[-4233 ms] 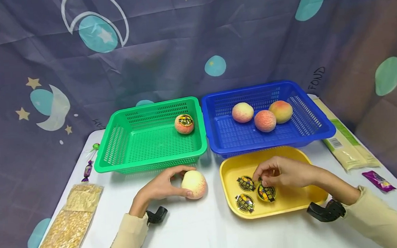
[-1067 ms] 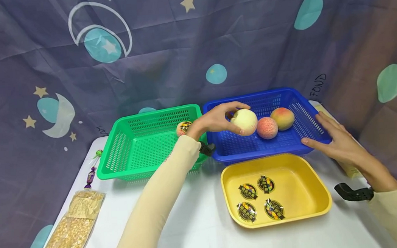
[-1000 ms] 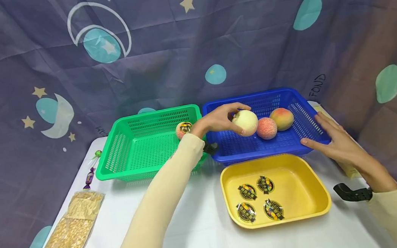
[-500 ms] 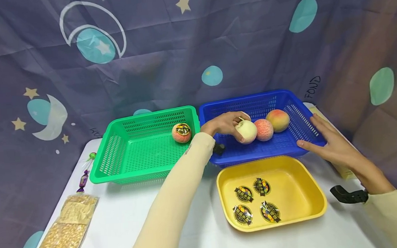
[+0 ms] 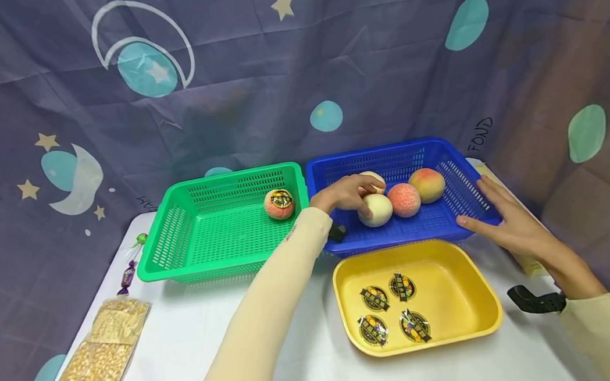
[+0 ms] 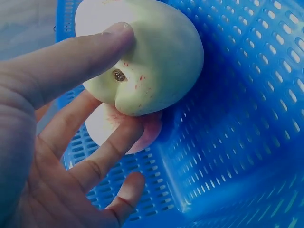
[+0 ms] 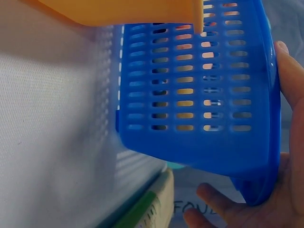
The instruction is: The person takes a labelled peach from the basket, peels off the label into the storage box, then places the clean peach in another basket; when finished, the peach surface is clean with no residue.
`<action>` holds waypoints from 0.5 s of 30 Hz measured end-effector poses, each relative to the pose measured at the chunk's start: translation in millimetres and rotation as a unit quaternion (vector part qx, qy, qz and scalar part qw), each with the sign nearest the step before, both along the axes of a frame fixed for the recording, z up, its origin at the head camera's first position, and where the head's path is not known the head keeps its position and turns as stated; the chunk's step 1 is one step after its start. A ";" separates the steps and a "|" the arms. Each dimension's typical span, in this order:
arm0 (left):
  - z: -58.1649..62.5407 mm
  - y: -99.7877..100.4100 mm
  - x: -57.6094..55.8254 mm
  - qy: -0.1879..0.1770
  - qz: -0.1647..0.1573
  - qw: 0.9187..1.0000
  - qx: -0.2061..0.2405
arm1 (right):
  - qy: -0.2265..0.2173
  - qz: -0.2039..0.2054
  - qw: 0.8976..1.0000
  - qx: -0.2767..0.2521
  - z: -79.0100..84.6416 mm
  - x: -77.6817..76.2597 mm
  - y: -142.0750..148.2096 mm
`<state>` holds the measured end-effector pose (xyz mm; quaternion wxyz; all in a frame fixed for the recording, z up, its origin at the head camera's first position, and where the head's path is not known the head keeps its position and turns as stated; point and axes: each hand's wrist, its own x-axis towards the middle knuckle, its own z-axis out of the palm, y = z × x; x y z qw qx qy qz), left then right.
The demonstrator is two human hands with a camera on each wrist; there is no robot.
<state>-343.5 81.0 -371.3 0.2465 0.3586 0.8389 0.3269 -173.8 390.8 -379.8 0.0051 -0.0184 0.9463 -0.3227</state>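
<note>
In the head view, a pale peach [image 5: 375,210] lies in the blue basket [image 5: 350,246]. My left hand [image 5: 343,194] is over the basket's left part, beside this peach. The left wrist view shows the thumb [image 6: 95,52] lying along the peach [image 6: 161,57], its fingers loosely spread. Another pale peach [image 5: 372,180] is partly hidden behind that hand. A reddish peach [image 5: 404,200] and a yellow-orange peach [image 5: 427,185] sit to the right. My right hand [image 5: 517,224] rests at the basket's front right corner, thumb against the rim [image 7: 273,90] and fingers spread outside.
A green basket [image 5: 226,268] on the left holds one peach [image 5: 279,204] bearing a black-gold sticker. In front, a yellow tray [image 5: 460,335] contains several round stickers [image 5: 415,326]. A bag of corn kernels [image 5: 95,355] and wrapped candies [image 5: 127,278] lie at the left edge.
My left hand has carried the pale peach from the table into the blue basket, and its fingers have loosened from it. My right hand has moved from the yellow tray to the blue basket's corner.
</note>
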 end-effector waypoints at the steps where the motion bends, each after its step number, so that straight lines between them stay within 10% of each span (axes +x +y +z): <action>1: 0.0 -1.1 -0.1 0.002 0.002 1.000 0.000 | 0.000 0.000 1.000 0.001 0.0 0.0 -0.4; 15: 20.6 -15.2 3.1 0.022 -0.008 0.999 0.040 | -0.012 0.001 1.000 0.007 1.0 0.6 -1.4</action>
